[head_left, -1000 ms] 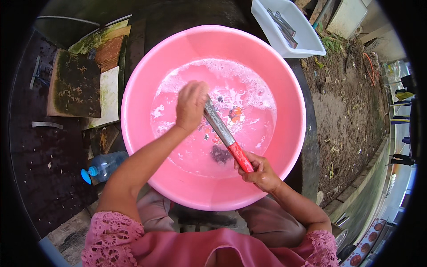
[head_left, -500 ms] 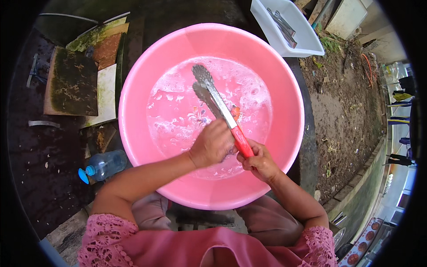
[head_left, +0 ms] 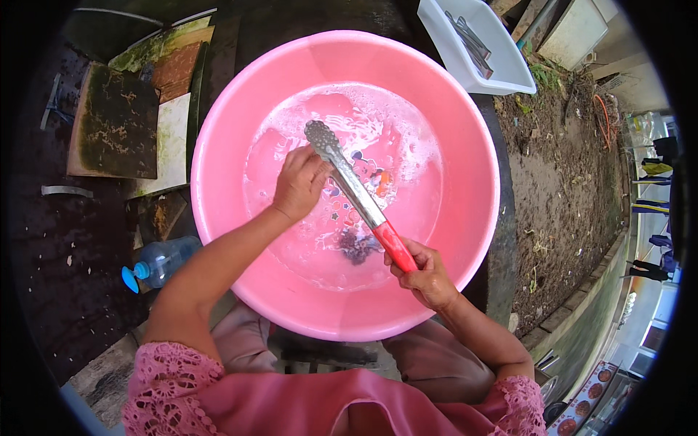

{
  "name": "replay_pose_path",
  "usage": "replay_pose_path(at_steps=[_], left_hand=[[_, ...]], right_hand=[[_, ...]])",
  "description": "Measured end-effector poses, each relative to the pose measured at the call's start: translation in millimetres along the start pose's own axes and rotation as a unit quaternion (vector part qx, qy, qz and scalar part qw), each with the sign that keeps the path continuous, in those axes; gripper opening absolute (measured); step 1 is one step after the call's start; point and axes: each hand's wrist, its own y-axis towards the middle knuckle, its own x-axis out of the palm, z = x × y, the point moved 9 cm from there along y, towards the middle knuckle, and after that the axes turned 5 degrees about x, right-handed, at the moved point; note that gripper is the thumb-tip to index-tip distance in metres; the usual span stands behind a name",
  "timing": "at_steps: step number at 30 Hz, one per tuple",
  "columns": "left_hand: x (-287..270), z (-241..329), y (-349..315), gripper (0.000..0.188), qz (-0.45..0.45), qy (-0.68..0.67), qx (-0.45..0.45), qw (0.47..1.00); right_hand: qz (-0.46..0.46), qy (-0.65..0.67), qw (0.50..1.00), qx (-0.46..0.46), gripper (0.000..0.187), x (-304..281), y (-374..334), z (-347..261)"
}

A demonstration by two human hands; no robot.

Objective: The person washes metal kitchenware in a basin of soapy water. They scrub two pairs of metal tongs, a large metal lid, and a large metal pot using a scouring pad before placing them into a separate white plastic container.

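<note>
Metal tongs with a red handle (head_left: 352,187) lie slantwise over the pink basin (head_left: 472,167), scalloped tips pointing up and left. My right hand (head_left: 427,282) is closed round the end of the red handle. Close to the scalloped tips, the curled fingers of my left hand (head_left: 298,183) press on the tongs' metal arm; my palm hides part of that grip. In the shallow sudsy water (head_left: 291,254) below sits a dark, crumpled scrubber (head_left: 356,245), touched by neither hand. Coloured printed figures show on the basin's bottom.
At the far right stands a white plastic tub (head_left: 502,65) holding several metal utensils (head_left: 472,47). A clear blue bottle (head_left: 167,260) lies left of the basin. Mossy boards (head_left: 113,123) lean at the left; bare soil (head_left: 552,203) runs along the right.
My left hand has moved from beside the handle up and left to the tongs' tips. The dark scrubber now shows in the water. My right hand keeps hold of the handle.
</note>
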Motion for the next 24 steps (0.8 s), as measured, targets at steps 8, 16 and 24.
replay_pose_path(at_steps=[8,16,24], left_hand=[[5,-2,2,0.019,-0.035,-0.013,0.022,0.999],[6,-8,-10,0.019,-0.084,-0.023,0.048,0.995],[41,-66,-63,0.042,0.044,-0.451,-0.438,0.776]], right_hand=[[-0.018,-0.050,0.999,0.009,0.073,-6,-2,3],[-0.034,-0.111,0.993,0.006,0.070,-6,-7,3],[-0.067,0.132,0.981,0.127,0.041,4,12,23]])
